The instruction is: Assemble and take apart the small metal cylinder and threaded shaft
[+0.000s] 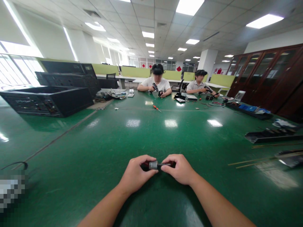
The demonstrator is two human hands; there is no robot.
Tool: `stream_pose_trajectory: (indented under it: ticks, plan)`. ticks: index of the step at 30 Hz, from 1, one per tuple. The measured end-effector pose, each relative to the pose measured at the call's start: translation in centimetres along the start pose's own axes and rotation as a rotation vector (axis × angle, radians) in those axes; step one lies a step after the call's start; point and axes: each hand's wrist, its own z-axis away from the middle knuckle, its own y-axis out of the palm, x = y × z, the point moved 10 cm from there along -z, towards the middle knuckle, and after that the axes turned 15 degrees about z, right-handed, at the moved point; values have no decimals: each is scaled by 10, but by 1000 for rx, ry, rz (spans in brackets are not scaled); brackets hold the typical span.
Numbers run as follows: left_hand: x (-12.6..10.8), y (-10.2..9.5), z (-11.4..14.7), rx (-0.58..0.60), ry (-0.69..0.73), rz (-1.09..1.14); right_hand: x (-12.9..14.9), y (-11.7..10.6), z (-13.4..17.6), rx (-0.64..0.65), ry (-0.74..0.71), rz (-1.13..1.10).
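Low over the green table, my left hand [136, 173] grips a small silver metal cylinder [153, 165], motor-like, between thumb and fingers. A dark part sits behind the cylinder, mostly covered by the palm. My right hand [181, 170] faces it, closed on a thin, ridged metal shaft [165, 164] whose dark reddish far end lies inside the fingers. The shaft lines up with the cylinder, and the two are very close. I cannot tell whether they are joined.
A red-handled screwdriver [156, 108] lies farther up the table [132, 135]. Black computer cases [47, 101] stand at left. Thin rods [255, 162] and dark trays [272, 135] are at right. Two people [156, 83] sit opposite with tools.
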Motion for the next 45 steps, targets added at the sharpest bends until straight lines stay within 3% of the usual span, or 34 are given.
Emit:
stream_pose_trajectory:
  ticks: [45]
  plan:
    - [8,-3,-1,-22,-31,4,-4,-2,1,-14,34,4]
